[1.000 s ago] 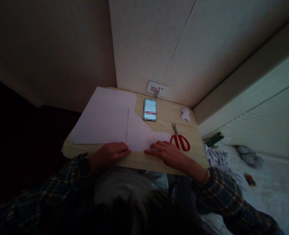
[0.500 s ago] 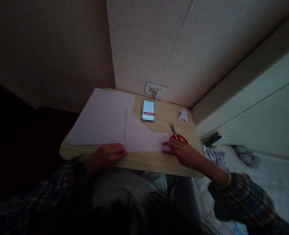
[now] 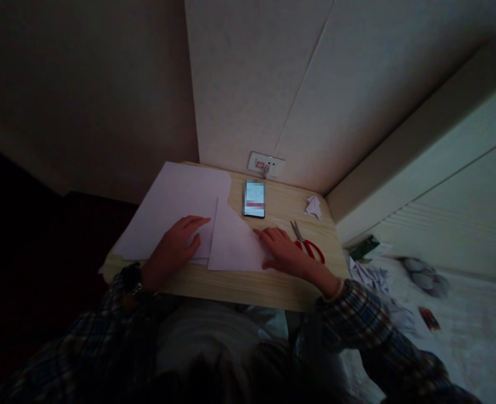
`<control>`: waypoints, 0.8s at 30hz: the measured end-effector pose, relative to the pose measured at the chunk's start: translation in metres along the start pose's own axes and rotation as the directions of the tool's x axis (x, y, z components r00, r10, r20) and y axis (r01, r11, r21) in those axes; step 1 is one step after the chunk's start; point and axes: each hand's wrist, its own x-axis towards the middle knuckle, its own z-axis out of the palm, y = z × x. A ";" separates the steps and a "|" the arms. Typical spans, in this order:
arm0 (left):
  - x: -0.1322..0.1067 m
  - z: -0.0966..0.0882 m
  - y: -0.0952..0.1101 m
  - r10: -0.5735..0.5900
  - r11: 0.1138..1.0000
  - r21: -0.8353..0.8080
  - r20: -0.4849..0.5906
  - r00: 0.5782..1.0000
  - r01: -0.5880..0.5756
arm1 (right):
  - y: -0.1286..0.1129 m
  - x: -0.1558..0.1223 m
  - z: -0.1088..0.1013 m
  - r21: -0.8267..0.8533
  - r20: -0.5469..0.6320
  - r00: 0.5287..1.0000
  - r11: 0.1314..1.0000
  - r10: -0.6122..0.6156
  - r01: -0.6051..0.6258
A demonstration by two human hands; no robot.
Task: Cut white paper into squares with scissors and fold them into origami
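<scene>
A folded white sheet [image 3: 231, 241] lies on a small wooden table [image 3: 239, 283], partly over a stack of white paper [image 3: 176, 196]. My left hand [image 3: 174, 247] rests flat on the stack at the fold's left edge, fingers stretched forward. My right hand [image 3: 281, 249] lies flat on the folded sheet's right corner, fingers spread. Red-handled scissors [image 3: 309, 244] lie just right of my right hand.
A phone [image 3: 255, 198] lies at the back of the table below a wall socket [image 3: 266, 164]. A crumpled bit of paper [image 3: 314, 206] sits at the back right corner. Paper scraps [image 3: 372, 272] and small items litter the bed at the right.
Both hands have moved forward from the table's near edge onto the paper. The right hand came back left from beside the scissors onto the folded sheet.
</scene>
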 end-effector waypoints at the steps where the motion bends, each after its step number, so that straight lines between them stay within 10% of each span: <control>1: 0.000 -0.001 -0.001 -0.012 1.000 -0.008 -0.006 1.000 0.012 | -0.003 0.001 0.000 -0.002 -0.007 1.000 1.000 0.000 0.000; 12: -0.005 -0.022 -0.020 -0.159 0.980 -0.130 -0.065 0.985 0.150 | -0.028 0.023 -0.014 -0.071 -0.181 0.980 0.995 -0.079 0.067; 20: -0.015 -0.009 -0.012 0.306 0.948 0.021 0.209 0.929 -0.317 | -0.039 0.023 -0.003 -0.151 -0.207 0.969 0.983 -0.137 0.106; 24: -0.019 0.013 -0.009 0.355 0.931 -0.017 0.269 0.895 -0.364 | -0.037 0.011 0.019 -0.149 -0.186 0.967 0.978 -0.173 0.146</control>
